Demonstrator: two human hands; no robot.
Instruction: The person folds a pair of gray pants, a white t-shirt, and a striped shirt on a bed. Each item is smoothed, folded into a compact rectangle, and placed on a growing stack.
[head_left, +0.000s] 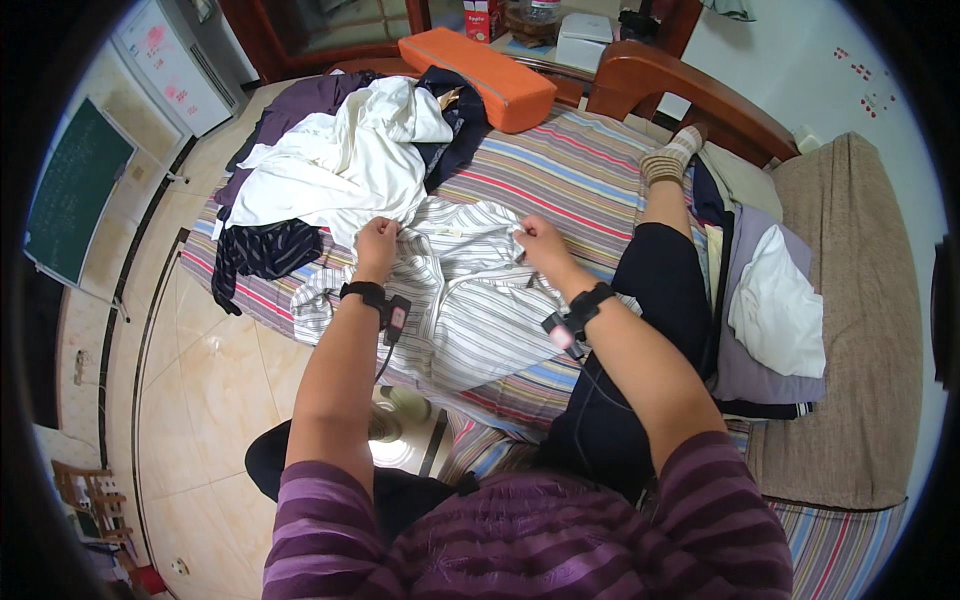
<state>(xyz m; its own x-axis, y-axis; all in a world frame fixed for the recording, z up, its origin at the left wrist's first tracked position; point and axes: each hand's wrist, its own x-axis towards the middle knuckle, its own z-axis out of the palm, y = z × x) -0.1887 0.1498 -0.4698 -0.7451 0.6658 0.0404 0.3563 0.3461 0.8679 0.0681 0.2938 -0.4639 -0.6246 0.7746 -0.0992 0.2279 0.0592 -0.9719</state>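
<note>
A white shirt with grey stripes (487, 330) lies spread on the striped bed sheet (555, 169) in front of me, its collar end away from me. My left hand (377, 244) pinches the shirt near one shoulder, close to the edge of a heap of clothes. My right hand (541, 244) grips the cloth by the other side of the collar. Between the hands the neck opening shows a small label. One sleeve lies bunched at the left, near the bed's edge.
White clothing (337, 161) lies heaped over dark garments at the far left, beside an orange bolster (480, 79). Folded clothes (776, 300) are stacked to my right, against a brown cushion (847, 322). A wooden bed frame (697, 90) borders the far side.
</note>
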